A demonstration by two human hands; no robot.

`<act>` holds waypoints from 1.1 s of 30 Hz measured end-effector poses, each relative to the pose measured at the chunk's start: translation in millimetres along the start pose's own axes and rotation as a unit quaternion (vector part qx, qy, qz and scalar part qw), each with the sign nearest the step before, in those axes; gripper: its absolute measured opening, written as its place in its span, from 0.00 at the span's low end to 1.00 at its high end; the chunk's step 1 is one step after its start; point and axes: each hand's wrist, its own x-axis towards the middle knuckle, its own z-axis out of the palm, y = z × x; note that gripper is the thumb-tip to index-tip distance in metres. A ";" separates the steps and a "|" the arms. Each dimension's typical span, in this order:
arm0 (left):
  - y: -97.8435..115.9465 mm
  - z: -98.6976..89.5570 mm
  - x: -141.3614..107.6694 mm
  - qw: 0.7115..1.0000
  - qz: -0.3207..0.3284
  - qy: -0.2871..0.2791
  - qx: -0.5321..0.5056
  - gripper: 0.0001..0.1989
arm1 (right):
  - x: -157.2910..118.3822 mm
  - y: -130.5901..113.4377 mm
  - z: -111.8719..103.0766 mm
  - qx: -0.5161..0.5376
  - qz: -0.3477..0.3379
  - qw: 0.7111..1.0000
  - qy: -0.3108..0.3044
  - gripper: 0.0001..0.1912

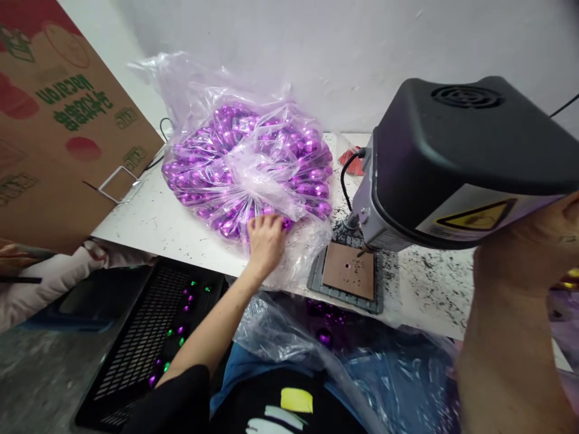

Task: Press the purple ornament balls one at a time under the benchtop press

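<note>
My left hand [266,242] has its fingers curled into the front of a clear plastic bag [265,175], gripping the film. Shiny purple faceted baubles [312,175] fill the bag, bunched in a ring around its gathered middle. At the far right, my right hand [538,241] is raised close to the camera beside the black machine [470,138]. The frame's edge cuts it off and its fingers do not show.
Under the machine's head lies a brown square plate [348,271] on a grey base [380,301]. Dark flecks litter the white table [425,289]. A printed carton [67,132] stands left. Below is a black crate [136,343] with purple and green baubles. Another person's sleeve [54,277] shows left.
</note>
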 end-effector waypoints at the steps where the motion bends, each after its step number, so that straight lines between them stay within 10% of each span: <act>1: -10.7 -0.1 13.8 0.999 -0.012 0.000 0.040 0.15 | 0.5 -0.6 0.6 0.007 -0.011 1.000 -0.002 0.37; 7: -21.1 -1.5 42.6 0.994 -0.016 -0.080 0.077 0.23 | 4.4 -13.6 3.6 0.003 -0.020 1.000 -0.010 0.32; 12: 3.0 -18.2 6.8 0.966 0.030 -0.110 -0.233 0.27 | 4.8 -23.2 3.7 0.010 0.001 0.999 -0.030 0.31; 14: 15.0 -18.7 -11.5 0.891 -0.008 -0.154 -0.428 0.28 | 4.3 -22.4 3.6 0.023 0.005 0.999 -0.032 0.32; 19: 42.5 -2.3 -36.9 0.587 -0.211 -0.292 -0.726 0.29 | 4.6 -22.2 2.5 0.009 -0.008 0.999 -0.037 0.33; 21: 49.0 3.1 -38.5 0.534 -0.225 -0.316 -0.751 0.28 | 4.8 -25.1 1.9 -0.005 -0.006 0.999 -0.043 0.32; 25: 55.8 9.3 -34.8 0.557 -0.221 -0.294 -0.744 0.27 | 4.2 -29.9 1.8 -0.005 -0.006 0.999 -0.048 0.31; 33: 68.7 26.7 -30.0 0.758 -0.100 -0.182 -0.619 0.26 | 3.6 -30.8 2.5 0.001 -0.008 0.999 -0.051 0.33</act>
